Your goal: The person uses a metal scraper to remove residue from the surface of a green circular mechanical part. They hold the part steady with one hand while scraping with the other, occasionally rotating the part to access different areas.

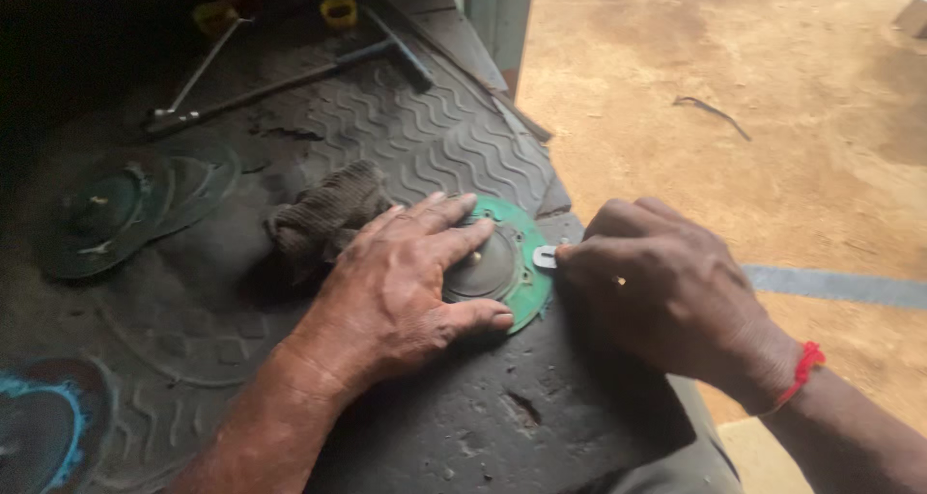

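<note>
We are pressing the left hand (406, 282) flat on the green disc (517, 262) at the worktop's (502, 426) right edge; the right hand (657, 291) is pinching a small metal piece (545, 256) against its rim. Risk: the piece slipping off the edge.

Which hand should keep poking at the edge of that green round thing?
Probably the right hand: it already pinches a small silvery tool against the rim of the green disc. The left hand lies flat on top, pressing the disc down on the rubber mat.
</note>
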